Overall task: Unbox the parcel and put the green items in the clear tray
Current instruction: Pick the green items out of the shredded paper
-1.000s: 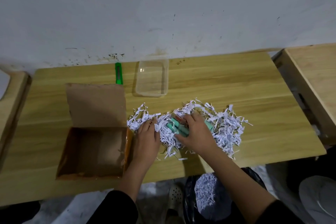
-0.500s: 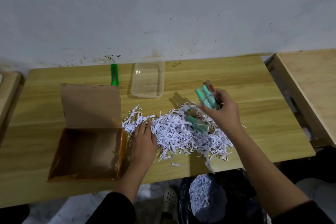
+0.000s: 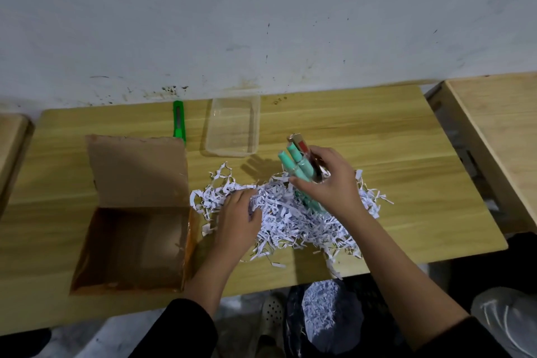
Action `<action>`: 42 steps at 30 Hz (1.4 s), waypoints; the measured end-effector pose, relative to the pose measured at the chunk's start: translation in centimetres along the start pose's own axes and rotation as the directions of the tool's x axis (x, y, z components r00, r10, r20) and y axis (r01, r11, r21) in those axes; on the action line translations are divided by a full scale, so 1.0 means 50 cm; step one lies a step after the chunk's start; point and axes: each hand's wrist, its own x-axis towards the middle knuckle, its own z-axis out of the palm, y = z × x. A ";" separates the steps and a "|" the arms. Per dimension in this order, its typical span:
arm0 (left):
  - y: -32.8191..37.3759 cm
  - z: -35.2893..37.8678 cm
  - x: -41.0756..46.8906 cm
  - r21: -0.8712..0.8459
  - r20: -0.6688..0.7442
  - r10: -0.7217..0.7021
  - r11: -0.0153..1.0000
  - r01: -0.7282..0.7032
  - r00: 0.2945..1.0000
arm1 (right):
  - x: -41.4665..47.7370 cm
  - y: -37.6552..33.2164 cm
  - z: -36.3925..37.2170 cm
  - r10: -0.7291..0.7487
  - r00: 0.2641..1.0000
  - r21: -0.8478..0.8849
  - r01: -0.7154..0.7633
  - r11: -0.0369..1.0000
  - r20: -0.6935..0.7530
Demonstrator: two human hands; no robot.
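Observation:
My right hand (image 3: 328, 180) is shut on a bunch of green markers (image 3: 296, 164) together with a brown-and-red stick (image 3: 300, 144), held above a heap of white shredded paper (image 3: 290, 218). Another green marker (image 3: 312, 204) lies half buried in the shreds just under that hand. My left hand (image 3: 238, 218) rests flat on the left part of the heap, fingers apart, holding nothing. The clear tray (image 3: 232, 126) stands at the back of the table, left of the held markers, with nothing in it. The open cardboard box (image 3: 130, 241) sits at the left, its flap up.
A green box cutter (image 3: 178, 118) lies by the wall, left of the tray. The wooden table (image 3: 392, 154) has a front edge close behind the heap. Another wooden table (image 3: 499, 125) stands to the right. A black bag with shreds (image 3: 322, 314) sits on the floor below.
My right hand has pulled green markers out of the shredded paper and lifted them up and to the right, towards the tray. My left hand stayed on the heap.

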 end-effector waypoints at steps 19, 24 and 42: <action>-0.028 0.028 -0.022 0.118 0.045 0.063 0.991 -0.067 0.997 | 0.167 0.060 0.047 0.201 0.976 -0.204 -0.180 0.962 0.089; -0.030 0.033 -0.019 0.126 0.045 0.052 0.990 -0.057 0.998 | 0.195 0.099 0.066 0.297 0.953 -0.247 -0.276 0.929 0.053; -0.032 0.040 -0.015 0.085 0.024 0.038 0.996 -0.040 0.999 | -0.052 0.120 0.011 0.099 0.975 -0.405 -0.011 0.914 0.198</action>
